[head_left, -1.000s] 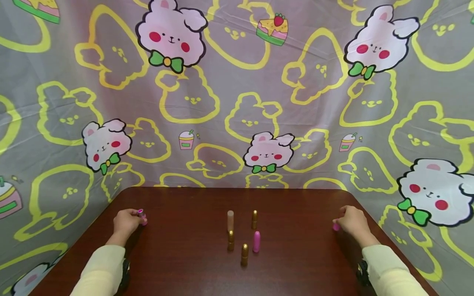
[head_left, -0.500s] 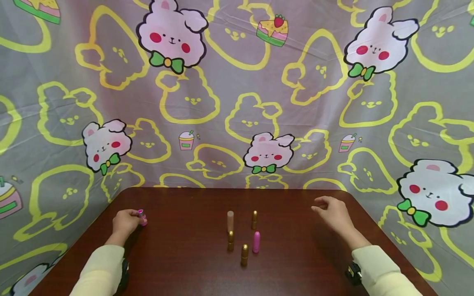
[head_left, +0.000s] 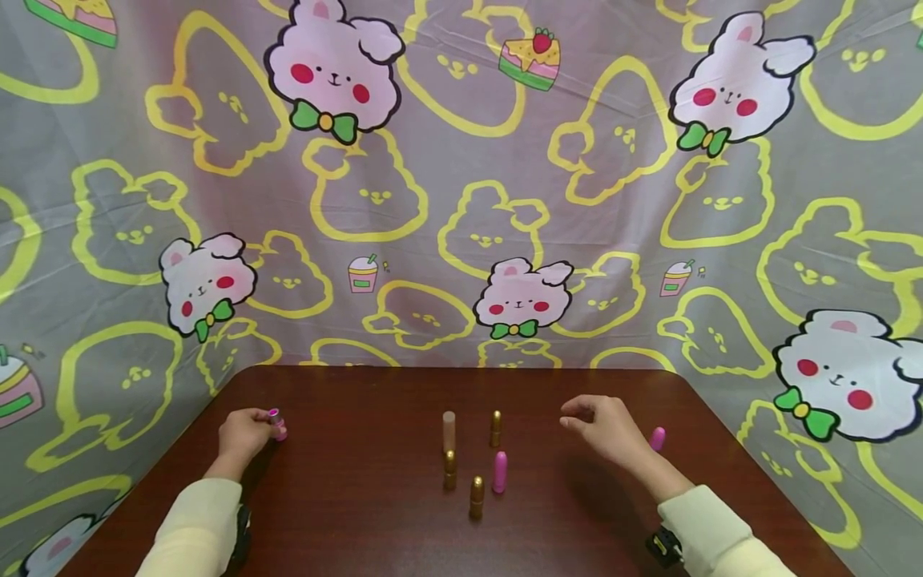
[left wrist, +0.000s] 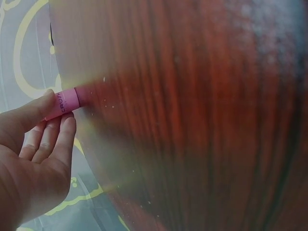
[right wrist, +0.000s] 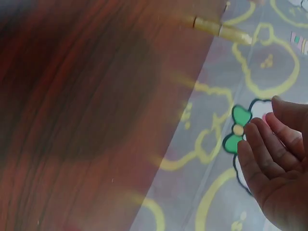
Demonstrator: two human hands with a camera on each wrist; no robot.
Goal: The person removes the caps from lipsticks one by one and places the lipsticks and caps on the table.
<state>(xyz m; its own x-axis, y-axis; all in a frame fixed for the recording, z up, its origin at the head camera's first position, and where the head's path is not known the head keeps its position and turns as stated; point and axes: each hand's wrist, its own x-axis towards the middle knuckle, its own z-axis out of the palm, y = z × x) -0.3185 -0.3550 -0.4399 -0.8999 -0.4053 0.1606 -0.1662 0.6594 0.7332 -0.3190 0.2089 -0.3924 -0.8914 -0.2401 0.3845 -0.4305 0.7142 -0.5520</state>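
Note:
On the left of the table, my left hand pinches an upright pink lipstick with a silver collar and a magenta top. The left wrist view shows thumb and fingertips on its pink, lettered tube. My right hand hovers over the right half of the table, fingers loosely bent and holding nothing. Behind its wrist stands a small pink rounded cap. Closest to its fingertips is an upright gold lipstick, also visible as a gold tube in the right wrist view.
Mid-table stand a beige tube, a second gold lipstick, a third gold one nearer the front, and a tall pink lipstick. A patterned cloth hangs behind and beside the brown table.
My right hand has let go of the small pink cap at the right and moved left toward the middle. The cap stays standing there. My left hand keeps its place.

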